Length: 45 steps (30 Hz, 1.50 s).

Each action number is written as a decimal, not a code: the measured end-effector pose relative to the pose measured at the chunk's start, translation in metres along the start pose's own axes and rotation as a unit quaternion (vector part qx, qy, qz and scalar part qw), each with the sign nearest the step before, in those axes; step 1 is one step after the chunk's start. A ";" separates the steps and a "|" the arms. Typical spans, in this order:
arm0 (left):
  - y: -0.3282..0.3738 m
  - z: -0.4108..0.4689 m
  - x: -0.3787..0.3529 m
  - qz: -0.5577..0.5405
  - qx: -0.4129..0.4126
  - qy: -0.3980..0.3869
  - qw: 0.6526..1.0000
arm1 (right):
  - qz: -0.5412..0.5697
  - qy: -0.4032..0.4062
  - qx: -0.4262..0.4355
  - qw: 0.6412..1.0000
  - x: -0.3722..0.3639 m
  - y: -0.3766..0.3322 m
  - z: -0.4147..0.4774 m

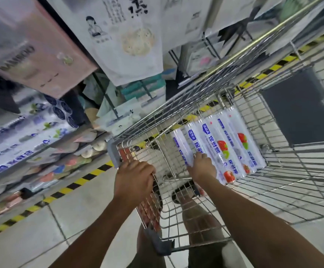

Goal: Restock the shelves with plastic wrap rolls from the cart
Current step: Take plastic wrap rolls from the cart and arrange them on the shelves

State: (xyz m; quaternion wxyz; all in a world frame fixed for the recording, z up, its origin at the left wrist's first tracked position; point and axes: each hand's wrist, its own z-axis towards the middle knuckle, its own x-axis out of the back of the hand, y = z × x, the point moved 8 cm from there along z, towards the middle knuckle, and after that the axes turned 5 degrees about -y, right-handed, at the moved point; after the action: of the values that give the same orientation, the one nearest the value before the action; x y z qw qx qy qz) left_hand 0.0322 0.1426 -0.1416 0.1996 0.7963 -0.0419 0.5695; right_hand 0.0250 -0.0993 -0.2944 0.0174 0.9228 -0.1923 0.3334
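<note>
Several white plastic wrap rolls with blue labels and strawberry prints lie side by side on the floor of a wire shopping cart. My right hand reaches down into the cart and closes around the near end of the leftmost roll. My left hand grips the cart's near top rim by the handle. On the left, a shelf holds similar white and blue wrap packages lying flat.
Shelving on the left and ahead is packed with pink boxes, hanging white bags and stacked goods. Yellow-black hazard tape runs along the shelf base on the tiled floor. My legs stand behind the cart.
</note>
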 end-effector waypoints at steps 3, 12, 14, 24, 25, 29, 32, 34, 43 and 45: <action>-0.001 0.000 0.002 0.000 -0.003 0.008 1.000 | 0.023 -0.041 -0.017 0.999 -0.018 0.003 0.011; -0.002 0.009 0.020 -0.316 0.132 -0.048 0.938 | 0.134 -0.052 0.084 0.986 0.018 -0.017 -0.033; 0.002 0.013 0.019 -0.466 0.202 -0.081 0.858 | 0.169 -0.035 0.135 0.976 0.041 -0.028 -0.062; 0.044 0.014 0.005 -0.723 0.276 -0.138 0.618 | 0.356 -0.061 0.182 0.915 0.108 -0.045 -0.110; 0.039 0.013 0.004 -0.720 0.285 -0.122 0.621 | 0.301 -0.034 0.152 0.941 0.103 -0.032 -0.088; 0.018 0.007 -0.005 -0.708 0.318 -0.070 0.626 | 0.083 -0.052 0.039 0.994 0.050 0.014 -0.015; 0.013 0.002 -0.008 -0.718 0.330 -0.048 0.611 | 0.033 -0.043 0.025 0.998 0.028 0.019 -0.008; 0.011 -0.001 -0.011 -0.724 0.337 -0.043 0.601 | 0.041 -0.007 0.026 0.999 0.030 0.017 -0.013; 0.002 -0.010 -0.023 -0.667 0.357 -0.078 0.649 | 0.072 -0.051 -0.003 0.996 -0.010 0.017 0.018; 0.003 -0.011 -0.019 -0.652 0.350 -0.085 0.667 | 0.087 -0.039 -0.002 0.995 -0.010 0.015 0.022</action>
State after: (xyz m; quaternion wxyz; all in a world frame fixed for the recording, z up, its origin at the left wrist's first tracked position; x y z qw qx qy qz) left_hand 0.0146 0.1409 -0.1556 0.2225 0.6765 0.6739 0.1967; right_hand 0.0252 -0.1135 -0.3190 -0.0172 0.9148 -0.2728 0.2973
